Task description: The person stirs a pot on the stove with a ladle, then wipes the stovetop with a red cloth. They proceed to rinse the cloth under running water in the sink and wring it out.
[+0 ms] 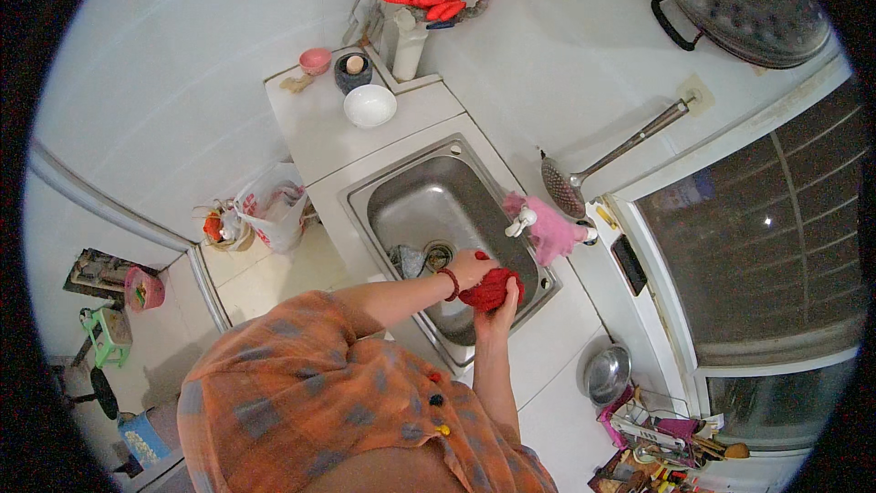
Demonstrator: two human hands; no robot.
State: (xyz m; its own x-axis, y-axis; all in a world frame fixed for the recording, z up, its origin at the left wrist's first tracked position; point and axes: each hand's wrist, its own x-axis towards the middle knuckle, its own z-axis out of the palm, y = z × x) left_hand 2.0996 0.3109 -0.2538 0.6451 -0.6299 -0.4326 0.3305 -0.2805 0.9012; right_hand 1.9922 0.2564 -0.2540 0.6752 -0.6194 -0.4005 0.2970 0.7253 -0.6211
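A bunched red cloth (490,290) is squeezed between my two hands over the near end of the steel sink (420,192). My left hand (471,268), with a dark red bracelet at its wrist, presses on the cloth from the upper left. From the lower right, my right hand (501,312) wraps round the cloth. Close by, the drain (439,256) shows in the basin floor, with a grey cloth (408,261) lying beside it. A pink cloth (546,228) hangs around the faucet (520,222) at the sink's right side.
A white bowl (370,107), a stone mortar (353,73) and a pink bowl (315,61) stand on the far counter. A skimmer (566,187) hangs on the right wall. A metal bowl (608,374) and a utensil rack (652,434) are at the lower right.
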